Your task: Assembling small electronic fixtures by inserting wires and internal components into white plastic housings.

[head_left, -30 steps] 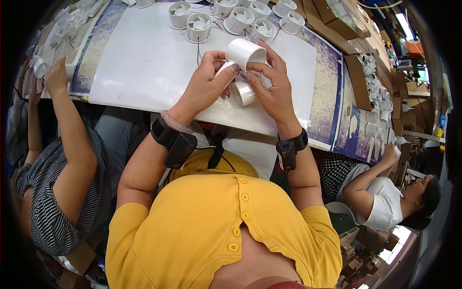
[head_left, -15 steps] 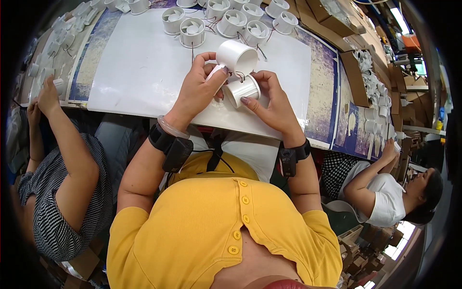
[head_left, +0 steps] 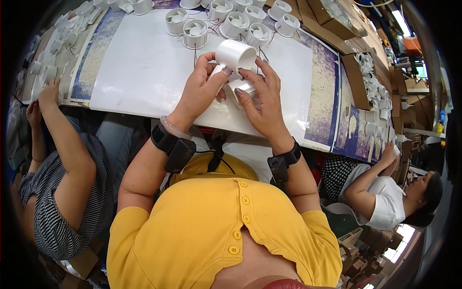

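My left hand (head_left: 201, 85) grips a white plastic cylindrical housing (head_left: 234, 53) by the short stem at its side, with its open end facing right. Just below it, a second, smaller white cylinder (head_left: 242, 86) is partly covered by my right hand (head_left: 264, 98). This looks like a fan unit, and its blades are not visible. My right thumb lies over the smaller cylinder, and the forefinger reaches to the gap between the two pieces, where thin wires run. Whether the fingertips pinch the wires is too small to tell.
Several white round fans (head_left: 196, 32) with thin wires stand at the far side of the white tabletop (head_left: 139, 67). At right is a cardboard box (head_left: 355, 79) of white parts. A person sits at left (head_left: 72, 178), another at right (head_left: 375, 197), both handling white parts.
My right hand has moved in and up over the smaller cylinder, its forefinger now at the wires near the housing's opening. The left hand keeps its grip almost unmoved.
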{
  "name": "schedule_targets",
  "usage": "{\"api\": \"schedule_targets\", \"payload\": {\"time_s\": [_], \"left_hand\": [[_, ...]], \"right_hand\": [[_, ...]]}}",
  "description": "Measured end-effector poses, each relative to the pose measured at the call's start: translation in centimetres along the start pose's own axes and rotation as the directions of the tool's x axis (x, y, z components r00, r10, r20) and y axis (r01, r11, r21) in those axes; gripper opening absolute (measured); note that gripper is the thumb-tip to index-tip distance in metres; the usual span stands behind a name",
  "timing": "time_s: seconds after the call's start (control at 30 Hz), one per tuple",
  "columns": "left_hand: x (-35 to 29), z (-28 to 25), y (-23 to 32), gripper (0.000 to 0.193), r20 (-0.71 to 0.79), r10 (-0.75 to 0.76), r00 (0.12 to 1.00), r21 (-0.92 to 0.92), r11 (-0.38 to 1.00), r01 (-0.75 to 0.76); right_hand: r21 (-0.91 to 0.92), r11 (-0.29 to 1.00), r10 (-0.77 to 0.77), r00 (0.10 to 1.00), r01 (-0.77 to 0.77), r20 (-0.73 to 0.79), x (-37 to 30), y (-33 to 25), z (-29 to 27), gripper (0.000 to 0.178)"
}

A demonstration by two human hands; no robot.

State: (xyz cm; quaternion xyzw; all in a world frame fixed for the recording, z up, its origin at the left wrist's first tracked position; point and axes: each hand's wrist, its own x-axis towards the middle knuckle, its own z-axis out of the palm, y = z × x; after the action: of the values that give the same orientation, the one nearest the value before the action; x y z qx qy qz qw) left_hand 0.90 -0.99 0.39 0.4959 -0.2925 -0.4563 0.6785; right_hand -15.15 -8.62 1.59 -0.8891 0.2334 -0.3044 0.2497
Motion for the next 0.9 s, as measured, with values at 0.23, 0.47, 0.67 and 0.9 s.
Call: {"api": "schedule_targets", "payload": {"time_s": [0.23,0.47,0.67,0.9], "left_hand": [[0.0,-0.2,-0.3,0.04,-0.024,0.019,1.0,0.1,0.995,-0.016],[0.0,0.0,0.2,0.04,-0.045,-0.037,0.998,-0.013,0.999,0.036],[0.0,-0.3,0.1,0.041,-0.027,-0.041,0.999,-0.076,0.996,0.039],[-0.8,-0.1,0.9,0.048,-0.068,0.086,0.994,0.354,0.934,-0.056]], "right_hand": [[0.066,0.998,0.015,0.999,-0.019,0.05,0.1,0.2,-0.4,0.041],[0.651,0.723,0.239,0.968,-0.232,0.08,0.0,1.1,-0.1,0.05],[0.63,0.637,0.302,0.896,-0.445,0.327,0.6,1.2,-0.8,0.055],[-0.14,0.99,0.016,1.0,-0.018,-0.019,1.6,-2.0,-3.4,0.05]]}}
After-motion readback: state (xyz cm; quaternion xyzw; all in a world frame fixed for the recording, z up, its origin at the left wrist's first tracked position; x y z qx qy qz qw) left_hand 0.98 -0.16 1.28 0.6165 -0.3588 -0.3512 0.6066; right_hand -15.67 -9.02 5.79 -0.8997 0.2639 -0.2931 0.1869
